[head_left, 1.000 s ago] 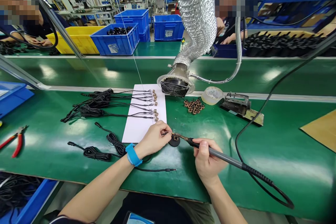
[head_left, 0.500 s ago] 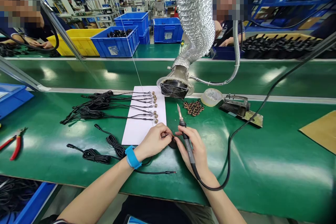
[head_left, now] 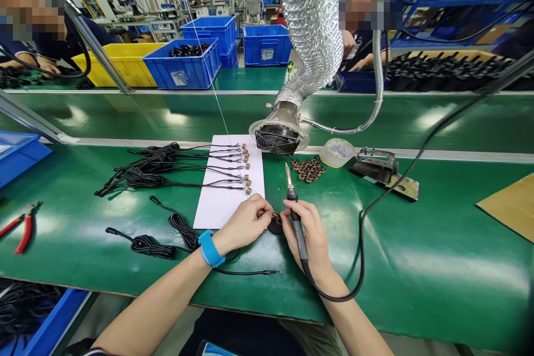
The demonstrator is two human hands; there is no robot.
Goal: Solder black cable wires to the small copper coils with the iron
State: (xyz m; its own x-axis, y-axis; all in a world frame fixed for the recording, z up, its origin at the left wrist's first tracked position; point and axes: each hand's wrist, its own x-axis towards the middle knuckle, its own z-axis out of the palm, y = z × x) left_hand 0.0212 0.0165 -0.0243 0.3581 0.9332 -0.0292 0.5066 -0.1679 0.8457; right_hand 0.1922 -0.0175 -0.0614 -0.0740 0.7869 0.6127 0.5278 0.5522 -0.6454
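Observation:
My left hand [head_left: 249, 219], with a blue band on its wrist, pinches a thin wire end over a small round black piece [head_left: 275, 226] on the green table. A soldering iron [head_left: 297, 225] lies in my right hand [head_left: 309, 232], its metal tip pointing up and away. My right fingertips are beside the black piece; whether they touch it is unclear. Black cables with small square metallic parts at their ends rest on a white sheet [head_left: 223, 206]. Two coiled black cables [head_left: 153, 247] lie left of my left wrist. Small copper-coloured parts [head_left: 307, 169] are heaped beyond my right hand.
A fume duct [head_left: 278, 136] hangs above the table's far side. Tape [head_left: 337, 152] and a metal stand [head_left: 373, 166] are at the back right. Red-handled pliers [head_left: 27, 225] lie left. The iron's cord [head_left: 362, 245] loops right. People work across the belt.
My right fingers and the soldering iron have shifted slightly right, away from my left fingertips. More of the black piece and the wire shows between my hands.

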